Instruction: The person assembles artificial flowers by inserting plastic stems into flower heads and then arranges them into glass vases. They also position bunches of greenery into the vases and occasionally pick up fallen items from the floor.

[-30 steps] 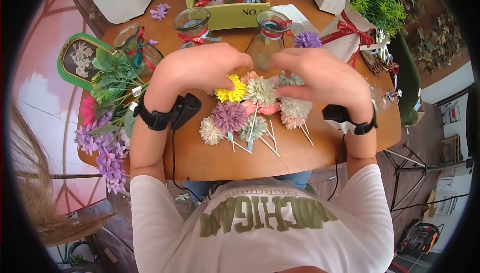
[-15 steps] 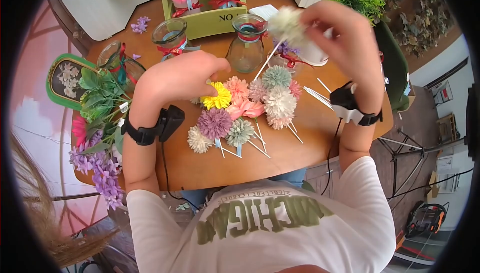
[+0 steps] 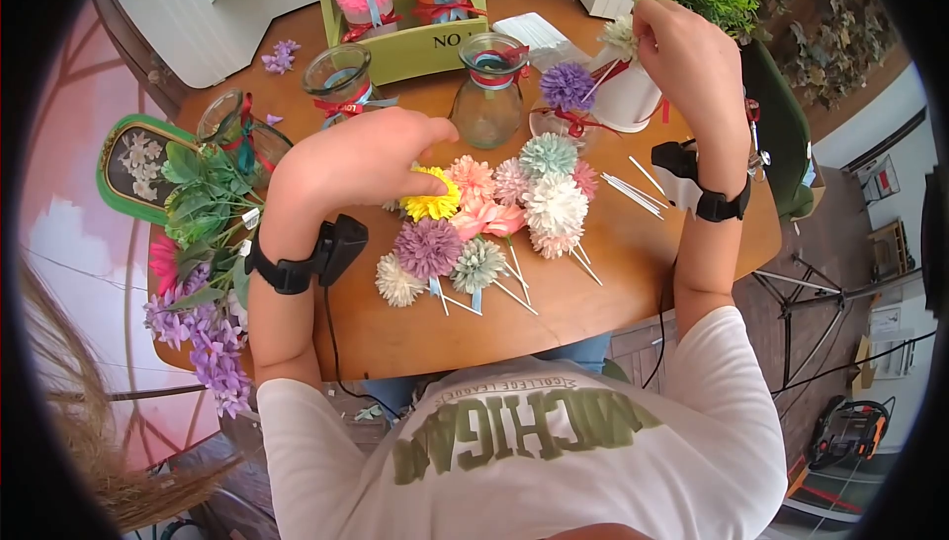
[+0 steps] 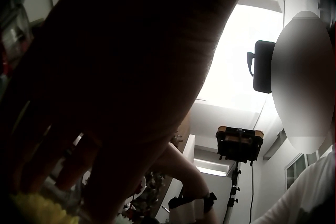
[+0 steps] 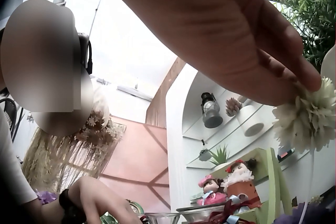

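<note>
In the head view my right hand (image 3: 692, 57) pinches a creamy white artificial flower (image 3: 620, 38) by its head. Its thin white stem (image 3: 600, 81) slants down toward a purple pompom flower (image 3: 567, 86), which stands in a small glass vase (image 3: 542, 123) with a red ribbon. The right wrist view shows the cream petals (image 5: 307, 116) right under my fingertips. My left hand (image 3: 356, 159) is over the table with relaxed fingers, its thumb overlapping a yellow flower (image 3: 432, 196). Beside it lie a mauve flower (image 3: 427, 247), a white flower (image 3: 554, 202) and several other stemmed flowers.
A clear glass vase (image 3: 488, 110) and another ribboned vase (image 3: 336, 73) stand behind the flowers, before a green crate (image 3: 415, 55) with dolls. Loose white sticks (image 3: 633, 194) lie right. A white pot (image 3: 630, 100) is near my right hand; a leafy bouquet (image 3: 203, 204) lies left.
My right hand has picked up the white flower from the pile, lifted it and carried it right, over toward the purple flower's vase. The left hand stays near the yellow flower.
</note>
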{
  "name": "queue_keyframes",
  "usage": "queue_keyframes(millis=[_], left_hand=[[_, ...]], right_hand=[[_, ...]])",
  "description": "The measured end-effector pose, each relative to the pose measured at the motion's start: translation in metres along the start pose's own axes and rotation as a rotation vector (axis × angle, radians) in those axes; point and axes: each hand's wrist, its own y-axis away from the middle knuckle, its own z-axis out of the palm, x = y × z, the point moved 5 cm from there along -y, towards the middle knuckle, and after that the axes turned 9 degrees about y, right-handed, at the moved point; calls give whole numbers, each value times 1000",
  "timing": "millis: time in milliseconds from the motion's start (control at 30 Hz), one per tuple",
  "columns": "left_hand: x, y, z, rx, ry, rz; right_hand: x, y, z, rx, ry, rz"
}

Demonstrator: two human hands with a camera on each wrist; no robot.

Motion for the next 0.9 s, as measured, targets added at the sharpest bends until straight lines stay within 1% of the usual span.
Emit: queue_keyframes(millis=[67, 133, 167, 233, 267, 333, 433, 567, 633, 667, 733, 767, 833, 867, 900], left_hand=[[0, 0, 1, 5, 3, 9], [1, -1, 1, -1, -8, 7], [1, -1, 2, -1, -5, 9], [1, -1, 3, -6, -30, 18], [2, -1, 2, -5, -29, 17], [3, 0, 1, -17, -39, 0], [2, 1, 0, -8, -30, -3], [4, 1, -1, -23, -38, -9], [5, 1, -1, -3, -46, 11], [5, 1, 0, -2, -45, 12], [6, 1, -1, -1, -38, -2], [7, 2, -1, 0, -38, -1], [8, 3, -2, 3, -27, -4], [8, 3, -2, 4, -29, -3], [8, 3, -1, 7, -26, 4]], right_hand=[[-4, 2, -3, -4, 9, -5], [-15, 4, -6, -5, -59, -98], [-18, 4, -5, -7, -58, -100], [-28, 5, 1, -99, -24, -168], [-32, 5, -1, -99, -25, -170], [-38, 8, -1, -175, -167, -145], [-35, 9, -2, -130, -255, -167], [-25, 4, -6, -127, -306, -167], [-16, -1, -4, -160, -379, -63], [-14, -2, -3, -160, -378, -64], [-5, -4, 1, -142, -384, 18], [-2, -4, 6, -141, -383, 17], [-1, -4, 8, -40, -445, -17], [0, -4, 8, -38, -444, -17], [1, -5, 11, -145, -489, 77]])
